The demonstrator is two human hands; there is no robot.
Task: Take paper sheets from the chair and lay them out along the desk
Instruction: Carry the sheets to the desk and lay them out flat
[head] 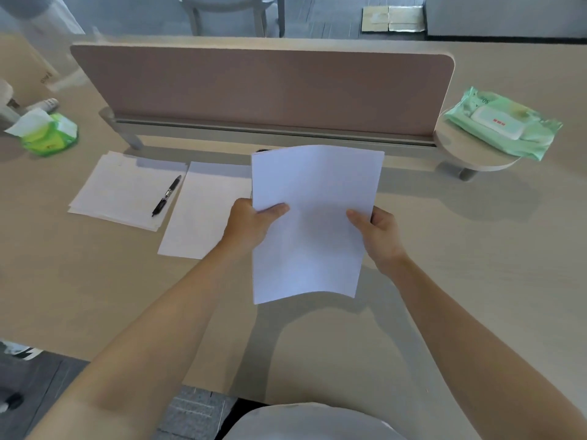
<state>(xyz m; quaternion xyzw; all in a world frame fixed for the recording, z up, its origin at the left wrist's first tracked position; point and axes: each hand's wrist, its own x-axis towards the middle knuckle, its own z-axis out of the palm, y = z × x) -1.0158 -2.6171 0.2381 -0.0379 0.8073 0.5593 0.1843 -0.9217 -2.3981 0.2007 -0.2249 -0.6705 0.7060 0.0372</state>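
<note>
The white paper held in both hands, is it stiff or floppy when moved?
Probably floppy: the paper bows between the left hand and the right hand. Likely light: a pinch at each side carries it. It may slide on the smooth desk.

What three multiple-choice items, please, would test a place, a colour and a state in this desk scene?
1. Where does the black pen lie? A in a drawer; B on the paper stack at the left; C on the floor.
2. What colour is the wet-wipes pack? A red; B blue; C green.
3. How is the held paper? A gripped by both hands above the desk; B crumpled; C lying flat.

Key: 1 B, the pen rests along the stack's right edge. 2 C, its wrapper is pale green. 3 A, the left hand and right hand each pinch a side edge.
</note>
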